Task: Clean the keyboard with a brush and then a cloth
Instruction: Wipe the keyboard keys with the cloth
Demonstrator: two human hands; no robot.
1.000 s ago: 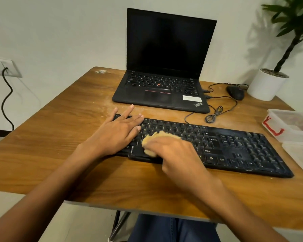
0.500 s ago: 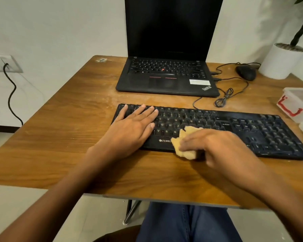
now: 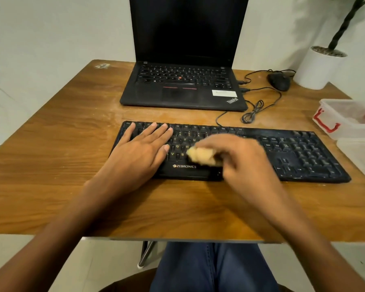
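Both hands are working just past the near edge of the desk (image 3: 51, 175), with the forearms reaching straight forward from the seated person. The left hand (image 3: 142, 150) is lying flat, fingers straight and spread, pressing on the left end of the black keyboard (image 3: 293, 152) as if steadying it. Just beside it, the right hand (image 3: 238, 157) is gripping a bunched tan cloth (image 3: 200, 157) against the keys above the spacebar. It is blurred, so it is probably wiping. The keyboard's long axis is running crosswise, and most of its length is stretching away to the right of the right hand, making that hand the nearer one for the coming strokes. Beyond both hands a laptop (image 3: 183, 87) is sitting open.
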